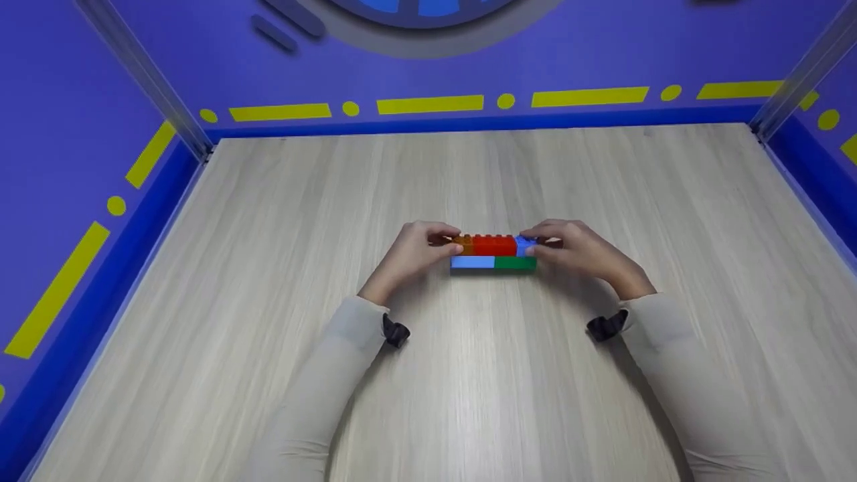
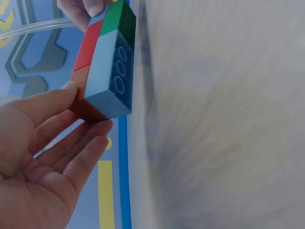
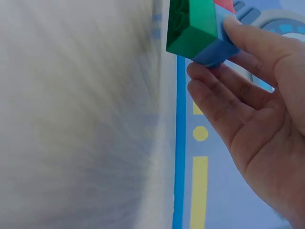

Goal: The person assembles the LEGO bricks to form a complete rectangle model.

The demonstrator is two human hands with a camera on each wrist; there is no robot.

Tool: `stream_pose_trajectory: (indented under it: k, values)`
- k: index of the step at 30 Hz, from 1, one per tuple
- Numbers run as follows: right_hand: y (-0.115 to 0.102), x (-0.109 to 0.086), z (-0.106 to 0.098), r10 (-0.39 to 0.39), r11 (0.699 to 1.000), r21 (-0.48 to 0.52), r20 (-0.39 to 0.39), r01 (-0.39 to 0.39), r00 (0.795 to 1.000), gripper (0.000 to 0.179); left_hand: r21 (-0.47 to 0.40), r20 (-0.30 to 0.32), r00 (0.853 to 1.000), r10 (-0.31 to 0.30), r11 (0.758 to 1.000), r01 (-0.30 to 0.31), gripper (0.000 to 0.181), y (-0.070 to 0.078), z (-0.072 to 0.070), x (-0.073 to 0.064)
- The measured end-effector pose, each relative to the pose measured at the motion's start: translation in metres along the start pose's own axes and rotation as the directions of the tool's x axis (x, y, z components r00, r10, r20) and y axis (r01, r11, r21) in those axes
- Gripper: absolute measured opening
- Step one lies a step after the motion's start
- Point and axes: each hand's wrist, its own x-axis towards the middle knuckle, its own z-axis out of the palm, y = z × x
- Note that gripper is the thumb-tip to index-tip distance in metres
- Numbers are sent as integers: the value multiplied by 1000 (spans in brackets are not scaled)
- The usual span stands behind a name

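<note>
A two-layer assembly of toy building bricks is held level between both hands, its hollow underside showing in the left wrist view. Its upper row runs from an orange-brown brick through a red brick to a blue brick. Below are a light blue brick and a green brick. My left hand pinches the orange-brown brick between thumb and fingers. At the opposite end, my right hand pinches the upper blue brick, beside the green brick.
A pale wood-grain tabletop lies beneath the hands. Blue panels with yellow markings stand along its back and sides, joined by metal corner posts. Black straps with small devices sit at both wrists.
</note>
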Motion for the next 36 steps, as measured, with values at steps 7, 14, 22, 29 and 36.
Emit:
stream_pose_trajectory:
  k: [7,14,22,29,36]
  values:
    - [3,8,-4,100,994,52,-55,-97,993,39,-50,-93,995,-34,998,30,28,0,2,10]
    - [3,17,-2,193,980,64,-69,-189,979,43,-92,-182,978,-97,992,81,25,-3,5,16]
    - [3,29,2,329,938,155,-126,-309,936,47,-101,-230,962,-148,987,128,25,-7,9,21]
    - [4,36,7,351,931,169,-176,-323,920,42,-127,-215,960,-182,979,157,25,-8,10,26]
    - [7,39,8,359,928,167,-163,-333,919,40,-127,-168,971,-168,981,148,26,-11,10,28]
